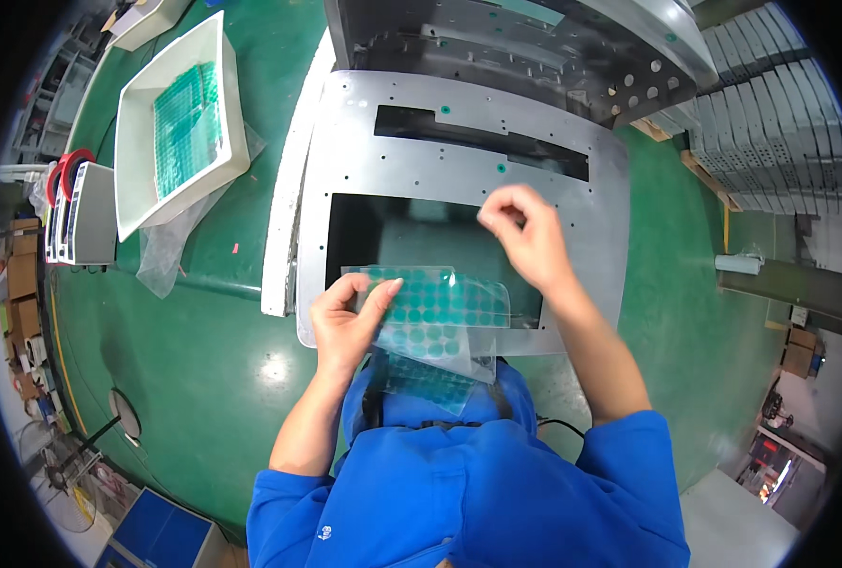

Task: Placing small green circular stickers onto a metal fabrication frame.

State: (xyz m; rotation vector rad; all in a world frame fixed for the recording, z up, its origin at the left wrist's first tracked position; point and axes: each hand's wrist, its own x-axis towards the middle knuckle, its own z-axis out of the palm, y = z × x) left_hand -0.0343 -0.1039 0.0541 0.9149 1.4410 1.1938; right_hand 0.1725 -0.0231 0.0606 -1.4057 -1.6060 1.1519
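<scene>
My left hand [343,329] pinches a clear sheet of round green stickers [440,298] between thumb and fingers. Under it hang more sheets, one with pale gaps among its dots [421,339], and another green sheet [430,381] lies over my lap. Above the large rectangular opening of a grey metal panel [599,237], my right hand [533,237] is raised with thumb and fingertips pressed together. Whatever may be between those fingertips is too small to make out. Small green dots [501,168] sit on the panel around its narrow slot.
An upright metal piece with holes [535,62] rises from the panel's far side. To the left, a white bin [132,151] holds green sticker sheets, beside rolls of red tape [56,185]. Stacked grey metal parts [771,123] stand at the right. A fan [125,415] is at the lower left.
</scene>
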